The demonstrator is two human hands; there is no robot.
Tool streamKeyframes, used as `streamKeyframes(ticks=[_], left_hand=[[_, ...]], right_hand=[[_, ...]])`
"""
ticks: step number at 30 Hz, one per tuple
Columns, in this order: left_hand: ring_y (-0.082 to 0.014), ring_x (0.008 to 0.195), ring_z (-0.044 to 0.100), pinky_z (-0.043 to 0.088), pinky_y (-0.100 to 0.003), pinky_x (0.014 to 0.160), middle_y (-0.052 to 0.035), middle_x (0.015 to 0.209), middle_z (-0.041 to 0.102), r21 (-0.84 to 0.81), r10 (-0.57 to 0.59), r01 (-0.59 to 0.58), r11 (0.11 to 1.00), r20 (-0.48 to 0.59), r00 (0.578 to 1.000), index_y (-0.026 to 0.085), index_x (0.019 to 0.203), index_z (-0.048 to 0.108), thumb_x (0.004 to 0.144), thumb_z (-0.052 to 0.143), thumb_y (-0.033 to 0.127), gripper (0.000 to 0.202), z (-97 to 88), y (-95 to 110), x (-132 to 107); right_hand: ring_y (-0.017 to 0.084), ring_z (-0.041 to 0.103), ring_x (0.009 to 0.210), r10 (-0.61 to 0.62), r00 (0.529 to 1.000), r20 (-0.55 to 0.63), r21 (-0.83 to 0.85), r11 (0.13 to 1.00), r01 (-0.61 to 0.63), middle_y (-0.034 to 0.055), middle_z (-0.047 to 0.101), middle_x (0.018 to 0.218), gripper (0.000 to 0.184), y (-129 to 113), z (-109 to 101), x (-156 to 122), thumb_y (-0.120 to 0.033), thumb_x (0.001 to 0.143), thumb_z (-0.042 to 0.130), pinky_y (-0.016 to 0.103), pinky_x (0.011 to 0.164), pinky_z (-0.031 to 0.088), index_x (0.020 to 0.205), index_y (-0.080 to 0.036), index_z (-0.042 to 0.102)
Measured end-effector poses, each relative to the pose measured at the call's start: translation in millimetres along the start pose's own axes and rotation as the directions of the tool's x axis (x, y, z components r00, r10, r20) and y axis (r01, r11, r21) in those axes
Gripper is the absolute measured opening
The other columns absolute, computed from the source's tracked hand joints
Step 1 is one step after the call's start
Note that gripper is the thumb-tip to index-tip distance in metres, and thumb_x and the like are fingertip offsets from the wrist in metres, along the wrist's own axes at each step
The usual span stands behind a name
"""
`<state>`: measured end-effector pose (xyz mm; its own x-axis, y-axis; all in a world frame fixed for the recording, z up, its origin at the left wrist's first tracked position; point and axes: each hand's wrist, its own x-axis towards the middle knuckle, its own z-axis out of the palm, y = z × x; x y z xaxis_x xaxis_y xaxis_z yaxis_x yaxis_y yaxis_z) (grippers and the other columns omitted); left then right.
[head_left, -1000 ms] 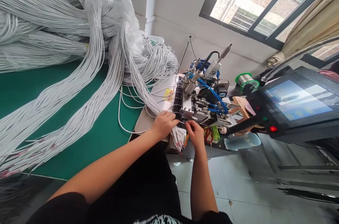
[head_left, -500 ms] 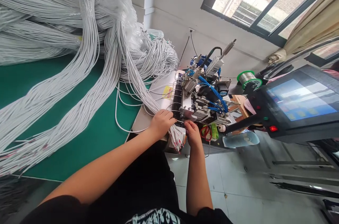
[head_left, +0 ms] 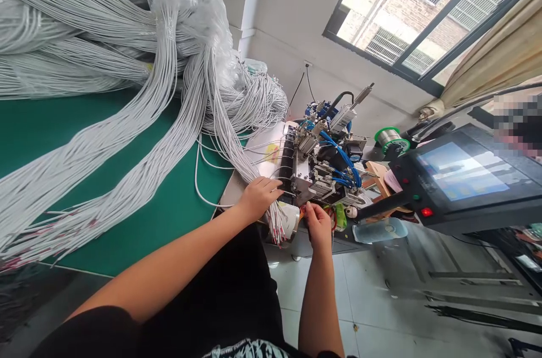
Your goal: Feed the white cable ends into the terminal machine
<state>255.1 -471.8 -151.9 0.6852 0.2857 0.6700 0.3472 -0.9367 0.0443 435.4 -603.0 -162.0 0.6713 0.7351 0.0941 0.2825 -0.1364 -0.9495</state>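
Note:
My left hand [head_left: 259,200] is closed over a bundle of thin white cables [head_left: 231,143], close to the machine's front edge. Below that hand the bundle's ends [head_left: 277,225], several with red tips, hang loose. Its fingertips reach toward the black feed strip [head_left: 288,157] of a benchtop machine [head_left: 317,155] with metal cylinders and blue air tubes. Single white cables run across to this strip. My right hand [head_left: 318,225] is at the machine's near corner, thumb and fingers pinched together. What it pinches is too small to make out; something orange shows beside the fingertips.
More white cable bundles [head_left: 127,188] lie on the green tabletop [head_left: 169,228], with plastic-wrapped ones piled behind. To the right are a control screen [head_left: 461,169] on an arm, a solder wire spool [head_left: 389,139] and a clear bottle [head_left: 379,231]. Part of another person shows at far right.
My right hand has moved slightly right and down, away from the machine's front. My left hand stays on the cable bundle. The whole view has shifted a little.

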Motion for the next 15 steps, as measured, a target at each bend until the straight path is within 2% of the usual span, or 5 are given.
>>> streamKeyframes(ticks=[2,5,10,15], left_hand=[[-0.0186,0.094,0.057,0.043,-0.033,0.084,-0.0053,0.112,0.064,-0.007,0.0,0.0,1.0,-0.057,0.998,0.021,0.103,0.067,0.09,0.05,0.013,0.023,-2.3,-1,0],[-0.0182,0.094,0.058,0.043,-0.033,0.085,-0.005,0.107,0.066,-0.026,-0.01,0.007,1.0,-0.107,0.994,0.021,0.106,0.067,0.091,0.049,0.013,0.024,-6.2,-2,1],[-0.0185,0.09,0.058,0.044,-0.032,0.083,-0.0048,0.102,0.067,-0.045,-0.004,-0.003,0.999,-0.136,0.991,0.019,0.105,0.067,0.09,0.051,0.014,0.022,-8.8,-2,1],[-0.0187,0.091,0.058,0.043,-0.032,0.083,-0.0046,0.1,0.066,-0.05,-0.018,0.012,0.999,-0.114,0.993,0.02,0.103,0.067,0.09,0.053,0.016,0.02,-7.8,-2,0]], right_hand=[[0.012,0.048,0.054,-0.035,0.999,0.0,-0.044,0.998,0.035,0.0001,0.056,0.06,0.039,-10,-8,-10,-0.055,0.077,0.061,0.023,0.052,0.036,0.073,-0.016,0.065],[0.013,0.05,0.055,-0.086,0.991,0.1,-0.104,0.99,0.097,0.0021,0.06,0.067,0.034,-28,-15,-26,-0.05,0.079,0.061,0.024,0.052,0.038,0.08,-0.017,0.066],[0.015,0.054,0.061,-0.149,0.946,0.288,-0.136,0.972,0.194,0.0045,0.065,0.076,0.025,-48,-6,-43,-0.042,0.079,0.064,0.026,0.057,0.043,0.084,-0.018,0.068],[0.014,0.054,0.063,-0.135,0.964,0.23,-0.1,0.982,0.162,0.0032,0.065,0.073,0.023,-44,12,-41,-0.04,0.078,0.064,0.026,0.06,0.044,0.08,-0.017,0.068]])
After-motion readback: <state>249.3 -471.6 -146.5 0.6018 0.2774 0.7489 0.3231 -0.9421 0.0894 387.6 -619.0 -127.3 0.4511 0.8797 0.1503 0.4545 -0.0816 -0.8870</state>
